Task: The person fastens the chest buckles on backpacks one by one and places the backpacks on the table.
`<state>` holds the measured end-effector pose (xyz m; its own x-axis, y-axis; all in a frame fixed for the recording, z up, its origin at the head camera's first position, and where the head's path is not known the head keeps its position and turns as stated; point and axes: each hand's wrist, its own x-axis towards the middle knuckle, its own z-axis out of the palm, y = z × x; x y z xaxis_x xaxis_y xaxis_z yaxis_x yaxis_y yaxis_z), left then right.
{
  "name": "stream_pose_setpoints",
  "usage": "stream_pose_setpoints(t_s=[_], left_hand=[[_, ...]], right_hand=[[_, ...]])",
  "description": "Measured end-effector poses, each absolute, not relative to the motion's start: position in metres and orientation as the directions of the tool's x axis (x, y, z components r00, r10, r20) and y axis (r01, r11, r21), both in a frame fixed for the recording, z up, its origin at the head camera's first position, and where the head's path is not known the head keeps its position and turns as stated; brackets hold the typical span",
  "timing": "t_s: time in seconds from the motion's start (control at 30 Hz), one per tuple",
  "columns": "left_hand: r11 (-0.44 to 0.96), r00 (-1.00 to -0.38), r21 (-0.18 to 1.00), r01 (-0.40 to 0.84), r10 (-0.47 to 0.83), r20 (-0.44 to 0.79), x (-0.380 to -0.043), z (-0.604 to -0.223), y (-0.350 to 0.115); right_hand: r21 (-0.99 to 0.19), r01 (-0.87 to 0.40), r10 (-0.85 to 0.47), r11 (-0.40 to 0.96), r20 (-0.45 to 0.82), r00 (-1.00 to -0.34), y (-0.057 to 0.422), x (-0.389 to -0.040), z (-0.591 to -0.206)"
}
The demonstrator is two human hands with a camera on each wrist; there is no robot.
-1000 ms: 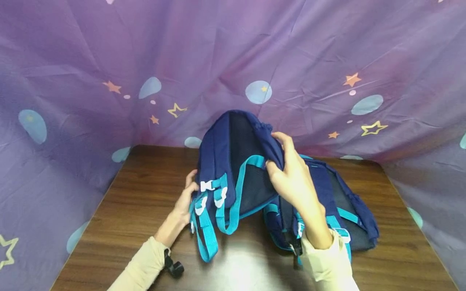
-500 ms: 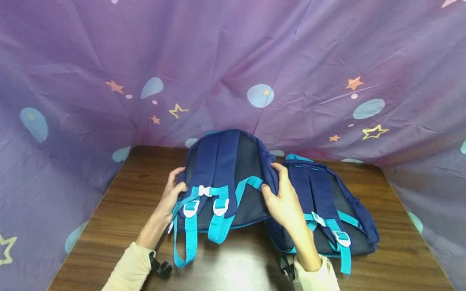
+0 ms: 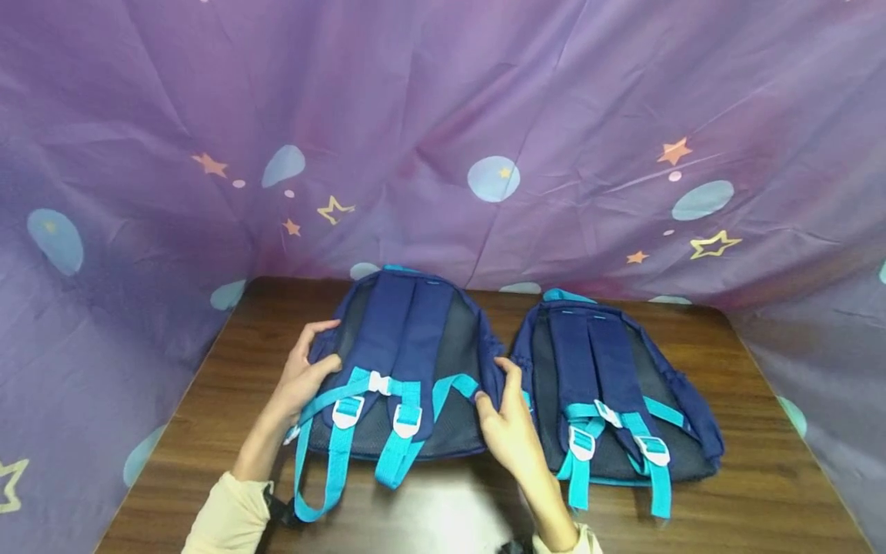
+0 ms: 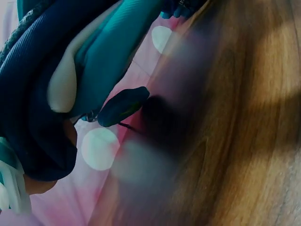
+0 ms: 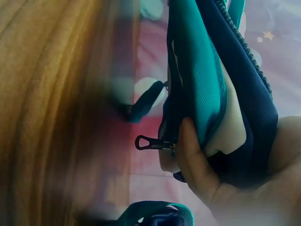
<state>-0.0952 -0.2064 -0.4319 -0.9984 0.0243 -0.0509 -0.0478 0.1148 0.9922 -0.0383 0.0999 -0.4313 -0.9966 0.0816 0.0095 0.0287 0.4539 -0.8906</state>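
Observation:
A navy backpack (image 3: pixel 403 338) with turquoise straps and white buckles is held between both hands, its strap side facing up. At its left side, my left hand (image 3: pixel 299 381) grips the edge with the thumb on top. My right hand (image 3: pixel 508 423) pinches the opposite side, thumb on top. The right wrist view shows the fingers at the bag's side, near a zipper pull (image 5: pixel 149 142), with the bag's turquoise panel (image 5: pixel 207 80) facing the wooden surface across a gap. In the left wrist view, a dangling tab (image 4: pixel 123 106) hangs from the bag's underside.
A matching navy backpack (image 3: pixel 604 354) lies on the brown wooden table (image 3: pixel 228 385) to the right, strap side up. A purple curtain (image 3: pixel 415 138) with stars surrounds the table at the back and sides. Loose turquoise strap loops (image 3: pixel 325 492) hang toward the front.
The held backpack has come down and to the left, from tilted upright to nearly flat. Both hands moved with it, keeping their grip, and the other backpack now shows fully.

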Motion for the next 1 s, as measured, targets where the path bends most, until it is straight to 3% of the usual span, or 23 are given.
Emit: stream_pose_setpoints(t_s=[0.47, 0.77, 1.0], left_hand=[[0.211, -0.999, 0.977, -0.030, 0.028, -0.037, -0.094, -0.443, -0.207], [0.488, -0.999, 0.872, -0.040, -0.019, -0.035, -0.092, -0.459, -0.206], [0.547, -0.994, 0.830, -0.103, -0.020, -0.110, -0.094, -0.467, -0.208]], right_hand=[[-0.861, 0.048, 0.085, 0.506, -0.006, -0.996, 0.094, -0.038, -0.446], [-0.812, 0.032, 0.077, 0.582, 0.016, -0.997, 0.086, -0.035, -0.462], [-0.782, 0.037, 0.052, 0.622, -0.005, -0.999, 0.085, -0.034, -0.464]])
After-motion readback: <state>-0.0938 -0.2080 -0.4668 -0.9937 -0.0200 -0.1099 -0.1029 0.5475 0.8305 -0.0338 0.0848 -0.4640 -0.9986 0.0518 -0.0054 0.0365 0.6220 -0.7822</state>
